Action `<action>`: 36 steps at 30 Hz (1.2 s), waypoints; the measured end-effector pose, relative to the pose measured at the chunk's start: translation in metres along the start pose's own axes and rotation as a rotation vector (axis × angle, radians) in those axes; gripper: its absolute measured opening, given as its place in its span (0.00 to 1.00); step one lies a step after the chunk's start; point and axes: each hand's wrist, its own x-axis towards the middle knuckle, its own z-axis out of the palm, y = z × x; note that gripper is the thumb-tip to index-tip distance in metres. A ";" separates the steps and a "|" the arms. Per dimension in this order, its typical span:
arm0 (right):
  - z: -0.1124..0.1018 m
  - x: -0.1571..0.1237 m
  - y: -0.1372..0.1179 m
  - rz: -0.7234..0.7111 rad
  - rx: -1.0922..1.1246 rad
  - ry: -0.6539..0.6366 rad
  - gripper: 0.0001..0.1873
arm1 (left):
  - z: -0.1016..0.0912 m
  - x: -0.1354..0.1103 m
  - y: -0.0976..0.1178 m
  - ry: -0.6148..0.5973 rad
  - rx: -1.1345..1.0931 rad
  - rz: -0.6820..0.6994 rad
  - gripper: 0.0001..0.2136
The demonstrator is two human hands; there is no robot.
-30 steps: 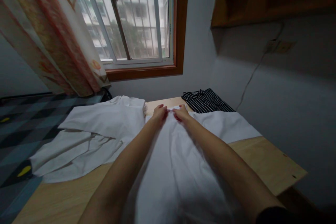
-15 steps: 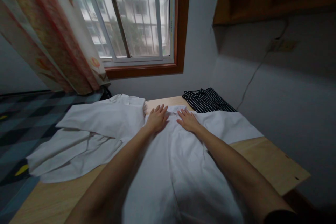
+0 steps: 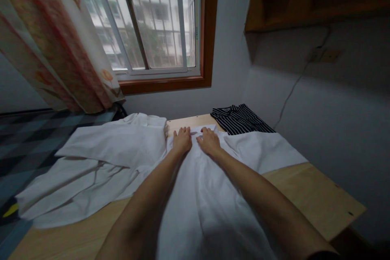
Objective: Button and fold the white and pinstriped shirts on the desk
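Note:
A white shirt (image 3: 185, 195) is spread over the wooden board, its collar (image 3: 210, 128) at the far end and one sleeve (image 3: 265, 150) stretched out to the right. My left hand (image 3: 182, 140) rests on the shirt just left of the collar, palm down with its fingers extended. On the collar's near side lies my right hand (image 3: 209, 141), fingers bent and a gap between thumb and forefinger. Both hands touch the cloth; the fabric under the palms is hidden. The shirt's lower part runs toward me between my forearms, with soft creases down its middle.
Another white garment (image 3: 100, 162) lies in folds on the left. A black-and-white striped garment (image 3: 242, 118) sits folded at the back right. The wooden board (image 3: 317, 191) ends at a corner on the right. A checked cloth (image 3: 27, 146) covers the surface at left; a wooden shelf (image 3: 283, 20) hangs above right.
My right hand has moved slightly left, closer to my left hand, and its fingers have bent. My left hand stays beside the collar. The view has shifted slightly.

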 end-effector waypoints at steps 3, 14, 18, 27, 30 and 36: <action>0.011 0.007 -0.005 0.043 0.051 -0.104 0.23 | -0.004 -0.001 0.005 0.170 0.036 -0.057 0.18; 0.032 0.024 0.016 0.100 0.380 0.015 0.08 | -0.002 -0.017 0.010 0.307 -0.212 0.022 0.10; 0.032 0.025 0.022 0.028 0.614 0.015 0.06 | -0.001 -0.022 0.019 0.250 -0.317 0.005 0.08; 0.035 0.019 0.023 -0.022 0.649 0.042 0.08 | -0.001 -0.023 0.020 0.249 -0.330 -0.166 0.08; 0.036 0.018 0.020 -0.024 0.561 0.050 0.05 | 0.001 -0.023 0.017 0.239 -0.295 -0.187 0.08; 0.034 0.020 0.015 -0.105 0.478 0.022 0.12 | 0.003 -0.023 0.017 0.213 -0.255 -0.169 0.11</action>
